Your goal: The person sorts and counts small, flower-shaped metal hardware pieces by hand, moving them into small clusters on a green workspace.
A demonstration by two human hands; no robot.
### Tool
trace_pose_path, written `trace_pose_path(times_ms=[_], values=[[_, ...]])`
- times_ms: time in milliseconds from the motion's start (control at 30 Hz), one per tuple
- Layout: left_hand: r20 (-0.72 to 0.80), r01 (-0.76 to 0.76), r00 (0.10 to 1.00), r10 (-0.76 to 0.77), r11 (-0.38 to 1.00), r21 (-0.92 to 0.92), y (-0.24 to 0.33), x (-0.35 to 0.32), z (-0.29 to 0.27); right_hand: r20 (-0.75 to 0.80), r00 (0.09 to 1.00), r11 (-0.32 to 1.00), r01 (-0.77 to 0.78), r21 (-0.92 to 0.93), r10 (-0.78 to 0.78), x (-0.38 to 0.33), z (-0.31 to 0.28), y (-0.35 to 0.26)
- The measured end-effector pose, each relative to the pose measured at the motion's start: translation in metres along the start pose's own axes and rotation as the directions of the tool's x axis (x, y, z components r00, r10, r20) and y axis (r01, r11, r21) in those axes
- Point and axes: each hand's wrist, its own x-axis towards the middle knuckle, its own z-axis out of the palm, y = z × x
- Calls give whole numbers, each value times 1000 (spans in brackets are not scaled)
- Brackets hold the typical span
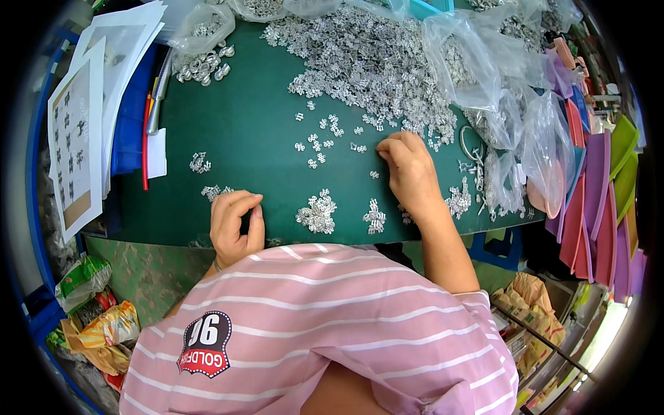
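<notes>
On the green tabletop (259,138), my left hand (236,220) rests at the near edge, its fingers curled and thumb close to the index fingertip. Anything between them is too small to make out. A small cluster of silver metal pieces (214,191) lies just beyond it. My right hand (409,169) is at the near fringe of a large heap of small silver metal pieces (366,62), with thumb and fingers drawn together; what they pinch is hidden. Several loose silver pieces (317,144) are scattered between the hands. Nearer me sits a small pile of silver pieces (317,211).
Clear plastic bags (463,55) of metal parts line the back and right. Printed sheets (79,131), a blue tray (129,128) and a red pen (146,149) lie at the left. Colourful plastic bins (595,194) stack at the far right. A metal ring (470,144) lies nearby.
</notes>
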Motion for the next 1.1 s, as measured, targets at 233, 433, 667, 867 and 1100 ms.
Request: trace_pose_path(times_ms=[233, 433, 667, 867, 1100], values=[[9, 18, 1000, -18, 999, -34, -3, -4, 0, 220, 952, 969, -236, 73, 215, -31, -51, 4], [18, 13, 1000, -12, 999, -35, -1, -2, 0, 94, 991, 989, -105, 106, 95, -29, -32, -7], [-6, 39, 999, -39, 999, -22, -1, -3, -1, 123, 990, 975, -99, 198, 75, -27, 4, -15], [-10, 18, 1000, -18, 1000, -23, 0, -3, 0, 74, 997, 998, -22, 54, 18, -23, -2, -28], [-6, 3, 1000, -3, 1000, -22, -1, -2, 0, 121, 990, 941, 30, 337, -75, -26, 13, -47]])
